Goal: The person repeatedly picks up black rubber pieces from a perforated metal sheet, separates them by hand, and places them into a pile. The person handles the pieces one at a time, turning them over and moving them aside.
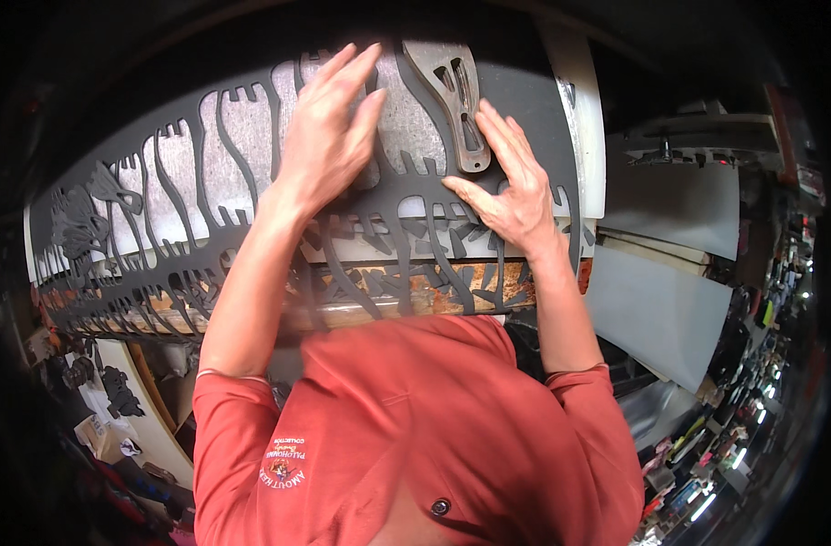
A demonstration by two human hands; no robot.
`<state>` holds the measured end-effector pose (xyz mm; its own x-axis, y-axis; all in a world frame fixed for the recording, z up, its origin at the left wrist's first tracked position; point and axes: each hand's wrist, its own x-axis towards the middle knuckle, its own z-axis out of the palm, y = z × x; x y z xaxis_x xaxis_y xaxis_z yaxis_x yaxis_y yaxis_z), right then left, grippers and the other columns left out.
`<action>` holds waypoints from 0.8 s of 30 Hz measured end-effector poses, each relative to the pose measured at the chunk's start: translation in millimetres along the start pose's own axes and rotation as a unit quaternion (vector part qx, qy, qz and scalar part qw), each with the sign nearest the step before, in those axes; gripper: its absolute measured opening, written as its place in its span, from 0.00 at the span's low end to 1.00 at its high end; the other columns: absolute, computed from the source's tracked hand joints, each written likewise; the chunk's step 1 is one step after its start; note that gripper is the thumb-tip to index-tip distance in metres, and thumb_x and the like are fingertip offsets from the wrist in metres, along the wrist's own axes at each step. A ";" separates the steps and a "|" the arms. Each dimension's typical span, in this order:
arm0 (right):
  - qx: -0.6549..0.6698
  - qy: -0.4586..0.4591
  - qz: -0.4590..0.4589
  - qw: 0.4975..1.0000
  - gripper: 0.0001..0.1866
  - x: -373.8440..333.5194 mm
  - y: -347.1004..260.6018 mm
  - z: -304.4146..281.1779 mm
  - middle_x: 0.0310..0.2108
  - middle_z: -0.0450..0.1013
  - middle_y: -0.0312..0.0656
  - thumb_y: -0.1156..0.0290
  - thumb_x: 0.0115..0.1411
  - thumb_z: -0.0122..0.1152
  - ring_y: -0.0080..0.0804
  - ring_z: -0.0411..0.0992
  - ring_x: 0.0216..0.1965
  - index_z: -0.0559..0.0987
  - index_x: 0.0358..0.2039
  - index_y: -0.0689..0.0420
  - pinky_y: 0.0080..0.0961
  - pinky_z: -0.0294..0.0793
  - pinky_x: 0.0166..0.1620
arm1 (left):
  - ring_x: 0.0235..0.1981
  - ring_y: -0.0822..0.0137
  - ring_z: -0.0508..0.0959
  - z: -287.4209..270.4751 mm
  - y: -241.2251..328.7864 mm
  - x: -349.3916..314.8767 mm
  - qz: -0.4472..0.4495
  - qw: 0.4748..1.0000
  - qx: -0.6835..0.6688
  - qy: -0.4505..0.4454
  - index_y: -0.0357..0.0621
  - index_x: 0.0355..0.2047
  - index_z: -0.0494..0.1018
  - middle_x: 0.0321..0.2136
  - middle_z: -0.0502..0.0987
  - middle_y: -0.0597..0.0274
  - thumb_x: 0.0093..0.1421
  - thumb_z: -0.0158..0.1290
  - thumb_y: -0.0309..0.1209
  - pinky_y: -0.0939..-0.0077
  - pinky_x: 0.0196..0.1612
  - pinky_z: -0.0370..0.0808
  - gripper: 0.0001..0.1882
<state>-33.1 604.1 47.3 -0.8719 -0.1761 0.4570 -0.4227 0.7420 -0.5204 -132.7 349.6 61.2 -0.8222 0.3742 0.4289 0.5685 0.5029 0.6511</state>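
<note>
A metal cutting die (466,123), long and curved with narrow openings inside, lies on a dark grey sheet (525,68) at the top. My right hand (516,187) is at its lower right, fingers stretched along the die's right edge. The thumb is spread out just below the die's lower end. I cannot tell how firmly it touches. To the left, my left hand (334,127) is over the cut-out part of the sheet with fingers stretched out and thumb apart. Nothing shows in it. Curved, notched openings in the sheet show a scuffed pale board (243,136) underneath.
Loose dark cut pieces (79,214) are heaped at the board's left. Cut strips of the sheet hang over the front edge (343,300), near my body. Pale panels (657,305) stand at the right, beside a crowded floor or shelf area.
</note>
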 end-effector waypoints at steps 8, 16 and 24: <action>-0.048 0.121 0.041 0.991 0.33 -34.6 -17.4 18.6 0.54 0.80 0.55 0.69 0.55 0.79 0.54 0.77 0.59 0.78 0.60 0.67 0.50 0.71 0.67 | 0.40 0.63 0.87 -71.8 61.7 -159.6 -0.142 0.986 -0.069 -0.063 0.36 0.49 0.82 0.37 0.87 0.55 0.70 0.56 0.21 0.69 0.47 0.82 0.10; -0.027 0.150 0.055 0.987 0.29 -22.6 -31.3 12.3 0.51 0.80 0.53 0.74 0.54 0.74 0.51 0.79 0.55 0.79 0.58 0.65 0.45 0.76 0.62 | 0.24 0.61 0.76 -10.2 45.3 -212.0 0.014 0.990 0.133 0.048 0.46 0.44 0.79 0.23 0.77 0.65 0.60 0.68 0.23 0.63 0.32 0.67 0.13; 0.110 0.216 -0.134 0.961 0.10 42.5 -117.2 9.8 0.35 0.80 0.46 0.83 0.61 0.67 0.39 0.80 0.35 0.85 0.44 0.62 0.32 0.82 0.42 | 0.27 0.59 0.81 -17.0 49.2 -212.2 0.003 0.990 0.124 0.063 0.46 0.43 0.80 0.25 0.81 0.62 0.64 0.66 0.27 0.62 0.37 0.72 0.08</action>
<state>-23.0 503.4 120.7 -0.5604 -0.0211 0.8279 -0.7013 0.5439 -0.4609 69.2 281.8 12.8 -0.8071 0.2857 0.5167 0.5496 0.6832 0.4807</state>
